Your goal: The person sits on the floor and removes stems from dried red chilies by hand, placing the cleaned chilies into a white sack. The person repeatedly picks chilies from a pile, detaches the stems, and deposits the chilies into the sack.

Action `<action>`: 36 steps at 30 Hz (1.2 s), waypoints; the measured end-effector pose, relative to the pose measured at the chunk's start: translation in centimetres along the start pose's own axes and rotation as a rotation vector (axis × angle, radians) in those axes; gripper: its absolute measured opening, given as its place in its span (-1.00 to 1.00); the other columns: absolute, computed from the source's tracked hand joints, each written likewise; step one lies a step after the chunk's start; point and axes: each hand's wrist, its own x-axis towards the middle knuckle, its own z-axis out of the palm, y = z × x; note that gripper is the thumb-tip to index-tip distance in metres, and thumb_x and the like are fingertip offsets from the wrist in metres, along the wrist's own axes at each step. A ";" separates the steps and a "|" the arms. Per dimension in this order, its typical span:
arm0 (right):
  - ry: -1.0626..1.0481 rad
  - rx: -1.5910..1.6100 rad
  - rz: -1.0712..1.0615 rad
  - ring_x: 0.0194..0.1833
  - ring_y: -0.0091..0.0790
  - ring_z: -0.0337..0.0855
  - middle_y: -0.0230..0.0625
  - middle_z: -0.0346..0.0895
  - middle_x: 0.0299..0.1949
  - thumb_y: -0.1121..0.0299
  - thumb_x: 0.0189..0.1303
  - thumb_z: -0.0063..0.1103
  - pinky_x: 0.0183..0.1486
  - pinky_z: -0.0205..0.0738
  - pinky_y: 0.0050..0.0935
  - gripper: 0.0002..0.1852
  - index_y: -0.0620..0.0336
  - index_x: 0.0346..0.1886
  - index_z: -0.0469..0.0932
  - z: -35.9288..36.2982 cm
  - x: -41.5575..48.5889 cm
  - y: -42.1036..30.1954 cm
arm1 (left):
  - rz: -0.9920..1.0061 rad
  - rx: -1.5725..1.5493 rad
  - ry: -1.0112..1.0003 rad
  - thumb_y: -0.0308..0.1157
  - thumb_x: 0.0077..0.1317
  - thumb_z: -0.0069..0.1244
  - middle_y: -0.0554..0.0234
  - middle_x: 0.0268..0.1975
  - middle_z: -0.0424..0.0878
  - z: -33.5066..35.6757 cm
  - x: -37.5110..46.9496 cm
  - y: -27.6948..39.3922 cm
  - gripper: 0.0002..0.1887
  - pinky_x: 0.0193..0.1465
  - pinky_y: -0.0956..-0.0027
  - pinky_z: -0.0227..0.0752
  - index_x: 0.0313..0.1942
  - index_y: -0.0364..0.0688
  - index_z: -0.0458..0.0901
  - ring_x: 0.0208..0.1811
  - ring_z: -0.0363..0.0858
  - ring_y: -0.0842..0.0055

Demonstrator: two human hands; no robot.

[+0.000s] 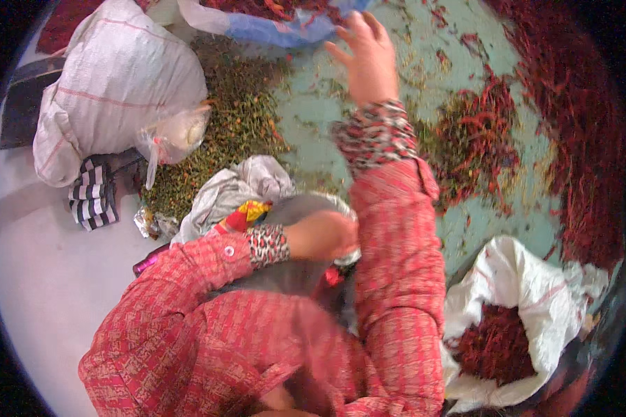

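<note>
My right hand reaches out over the pale green surface, its fingers spread beside a blue and white plastic sheet. Nothing shows in its grasp. My left hand is blurred and bent in front of my body, above a grey cloth; its fingers are too unclear to read. To the right of my right forearm lies a pile of dried red chillies mixed with green and yellow bits. Between the plastic sheet and my left arm spreads a heap of small green and orange plant pieces.
A full white woven sack stands at upper left, with a clear plastic bag against it and a black-and-white striped cloth below. An opened white sack of red chillies sits at lower right. Dark red chillies line the right edge.
</note>
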 end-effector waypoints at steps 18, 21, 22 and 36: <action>0.480 0.315 0.229 -0.22 -0.39 0.49 -0.27 0.46 -0.27 0.34 0.23 0.01 -0.07 0.41 -0.41 -0.73 0.25 -0.06 0.39 -17.3 -28.5 -0.5 | -0.214 0.438 -0.267 -0.35 0.16 -0.08 0.05 -0.23 0.51 1.4 5.9 -5.8 -0.80 -0.21 0.16 0.44 -0.22 -0.21 0.47 -0.23 0.54 0.13; 0.462 0.329 0.230 -0.22 -0.39 0.50 -0.28 0.47 -0.26 0.35 0.23 0.00 -0.08 0.42 -0.41 -0.75 0.24 -0.06 0.39 -17.4 -28.1 -0.9 | -0.086 0.492 -0.250 -0.31 0.14 -0.07 0.01 -0.24 0.50 2.6 7.1 -5.3 -0.79 -0.28 0.16 0.47 -0.29 -0.24 0.44 -0.27 0.56 0.14; 0.450 0.331 0.228 -0.22 -0.39 0.50 -0.28 0.47 -0.26 0.35 0.24 0.00 -0.09 0.42 -0.41 -0.75 0.23 -0.06 0.39 -17.4 -28.0 -1.0 | -0.040 0.542 -0.223 -0.31 0.14 -0.08 0.04 -0.28 0.50 3.2 7.6 -6.0 -0.79 -0.29 0.17 0.47 -0.27 -0.22 0.45 -0.28 0.57 0.17; 0.533 0.701 0.206 -0.11 -0.34 0.45 -0.34 0.49 -0.23 0.13 0.30 -0.14 0.05 0.32 -0.30 -0.69 0.19 -0.19 0.45 -16.1 -22.3 2.4 | -0.038 -0.051 0.100 -0.29 0.17 -0.05 0.10 -0.24 0.54 -1.5 8.9 -0.7 -0.76 -0.15 0.30 0.42 -0.20 -0.20 0.51 -0.20 0.54 0.23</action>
